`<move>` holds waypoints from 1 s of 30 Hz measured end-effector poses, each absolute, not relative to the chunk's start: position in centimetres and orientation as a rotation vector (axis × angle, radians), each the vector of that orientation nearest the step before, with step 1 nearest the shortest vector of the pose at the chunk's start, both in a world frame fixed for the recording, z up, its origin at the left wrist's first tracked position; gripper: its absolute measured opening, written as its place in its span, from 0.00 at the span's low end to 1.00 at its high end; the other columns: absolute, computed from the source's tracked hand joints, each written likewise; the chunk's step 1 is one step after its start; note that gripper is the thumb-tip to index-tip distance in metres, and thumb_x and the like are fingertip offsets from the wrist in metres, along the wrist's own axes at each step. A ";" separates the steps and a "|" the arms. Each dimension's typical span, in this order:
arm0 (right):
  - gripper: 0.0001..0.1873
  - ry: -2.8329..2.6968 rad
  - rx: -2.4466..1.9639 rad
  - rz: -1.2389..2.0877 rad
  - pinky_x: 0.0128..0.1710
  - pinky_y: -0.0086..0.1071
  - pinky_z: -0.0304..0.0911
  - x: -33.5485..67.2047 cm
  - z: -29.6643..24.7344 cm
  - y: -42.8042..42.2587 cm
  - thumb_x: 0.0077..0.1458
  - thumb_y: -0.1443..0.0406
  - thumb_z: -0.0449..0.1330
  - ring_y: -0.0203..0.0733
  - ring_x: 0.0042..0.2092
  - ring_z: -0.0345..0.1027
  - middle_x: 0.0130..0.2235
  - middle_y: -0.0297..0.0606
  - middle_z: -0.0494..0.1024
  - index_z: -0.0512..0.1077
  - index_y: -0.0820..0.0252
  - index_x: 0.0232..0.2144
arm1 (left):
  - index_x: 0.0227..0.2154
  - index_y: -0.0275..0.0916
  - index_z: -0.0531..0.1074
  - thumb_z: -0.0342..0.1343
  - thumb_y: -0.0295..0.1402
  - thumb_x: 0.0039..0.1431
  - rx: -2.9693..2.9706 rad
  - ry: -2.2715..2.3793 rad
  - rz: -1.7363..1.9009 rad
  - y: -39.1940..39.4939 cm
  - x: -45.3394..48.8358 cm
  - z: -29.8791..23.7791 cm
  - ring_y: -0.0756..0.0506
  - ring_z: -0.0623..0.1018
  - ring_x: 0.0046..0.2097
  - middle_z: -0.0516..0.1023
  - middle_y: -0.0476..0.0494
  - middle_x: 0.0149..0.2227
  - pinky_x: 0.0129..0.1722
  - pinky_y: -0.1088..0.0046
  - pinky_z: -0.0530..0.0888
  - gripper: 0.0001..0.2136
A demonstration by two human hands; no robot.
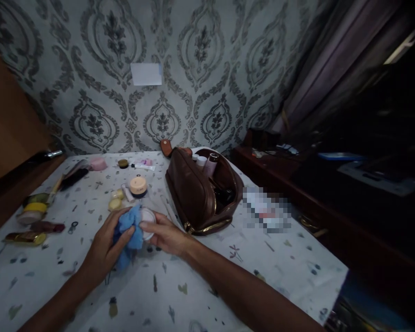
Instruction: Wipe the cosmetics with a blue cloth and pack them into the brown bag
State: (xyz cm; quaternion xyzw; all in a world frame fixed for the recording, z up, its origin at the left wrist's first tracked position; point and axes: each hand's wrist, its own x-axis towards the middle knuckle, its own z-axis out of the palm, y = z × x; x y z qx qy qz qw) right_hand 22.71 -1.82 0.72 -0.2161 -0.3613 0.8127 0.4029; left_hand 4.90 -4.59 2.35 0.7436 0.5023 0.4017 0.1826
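Note:
My left hand (pixel 105 244) is closed around a blue cloth (pixel 129 230) and presses it against a small round white jar (pixel 148 221). My right hand (pixel 164 235) grips that jar from the right, fingers wrapped round its rim. Both hands hover just above a table covered with a white patterned cloth (pixel 193 281). A brown leather toiletry bag (pixel 202 191) stands open just right of my hands, with several bottles upright inside.
Cosmetics lie scattered at the left: a peach-lidded jar (pixel 138 186), a pink container (pixel 97 163), a black brush (pixel 72 177), yellow-capped tubes (pixel 31 212). A blurred packet (pixel 266 210) lies right of the bag. A dark wooden shelf (pixel 297 184) borders the table's right side.

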 end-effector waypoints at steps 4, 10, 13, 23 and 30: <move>0.28 -1.084 -0.606 1.926 0.37 0.28 0.63 22.8 0.7 -1.9 0.37 0.53 0.75 0.33 0.34 0.65 0.32 0.28 0.72 0.71 0.58 0.38 | 0.44 0.40 0.73 0.51 0.54 0.59 1.750 1.505 1.101 -4.4 4.9 2.3 0.44 0.77 0.36 0.79 0.47 0.36 0.35 0.72 0.76 0.23; 0.22 -1.642 -0.741 1.442 0.36 0.29 0.61 25.3 4.0 -3.0 0.45 0.57 0.70 0.38 0.38 0.64 0.35 0.30 0.69 0.67 0.55 0.39 | 0.38 0.39 0.75 0.58 0.58 0.50 1.317 1.516 1.182 -4.2 6.2 4.9 0.47 0.72 0.24 0.74 0.52 0.23 0.23 0.72 0.74 0.25; 0.16 -1.940 -0.758 1.252 0.37 0.28 0.60 28.0 7.3 -4.1 0.52 0.62 0.66 0.38 0.39 0.66 0.36 0.30 0.70 0.67 0.54 0.42 | 0.39 0.38 0.75 0.59 0.55 0.51 1.420 1.441 1.164 -4.1 7.8 6.6 0.44 0.77 0.29 0.79 0.47 0.30 0.28 0.69 0.77 0.24; 0.15 -1.627 -0.853 0.972 0.45 0.33 0.64 37.4 14.4 -5.4 0.55 0.63 0.65 0.40 0.44 0.68 0.44 0.39 0.74 0.70 0.60 0.44 | 0.50 0.39 0.72 0.45 0.22 0.62 2.782 0.783 1.261 -1.9 15.5 9.7 0.41 0.75 0.51 0.76 0.38 0.49 0.46 0.66 0.76 0.17; 0.16 -1.712 -1.192 0.411 0.40 0.32 0.63 41.3 16.1 -4.0 0.55 0.61 0.64 0.41 0.40 0.69 0.39 0.38 0.76 0.69 0.62 0.44 | 0.55 0.35 0.70 0.44 0.18 0.60 3.334 0.536 0.912 -0.8 19.0 8.7 0.33 0.65 0.64 0.73 0.37 0.58 0.46 0.60 0.78 0.22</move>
